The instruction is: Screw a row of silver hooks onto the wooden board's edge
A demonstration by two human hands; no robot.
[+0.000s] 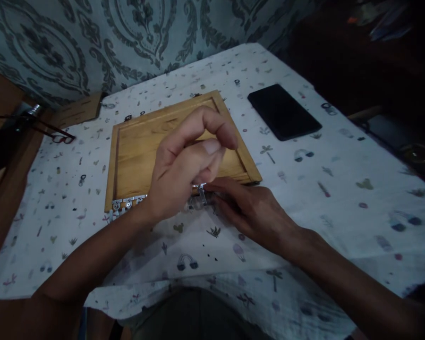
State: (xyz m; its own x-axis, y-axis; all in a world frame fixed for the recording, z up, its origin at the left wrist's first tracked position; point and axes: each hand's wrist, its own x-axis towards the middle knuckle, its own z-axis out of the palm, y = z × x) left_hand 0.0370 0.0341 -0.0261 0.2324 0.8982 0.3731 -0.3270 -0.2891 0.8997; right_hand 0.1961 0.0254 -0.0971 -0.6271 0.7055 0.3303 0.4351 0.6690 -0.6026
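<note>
A framed wooden panel [141, 156] lies on the cloth-covered table, with a row of small metal hardware pieces [128, 204] along its near edge. My left hand [193, 160] is raised over the panel, its fingers curled and closed; whatever they may hold is hidden. Low at the panel's near edge, my right hand [253, 205] pinches a small metal piece [202, 194] between thumb and fingertips. That piece touches the near rim of the panel, just below my left hand.
A black tablet-like slab [285, 112] rests to the right of the panel. At the left are red-framed glasses [63, 138] and a brown cardboard piece [80, 109]. The patterned white cloth [340, 203] covers the table; a patterned curtain or wall covering [141, 33] stands behind.
</note>
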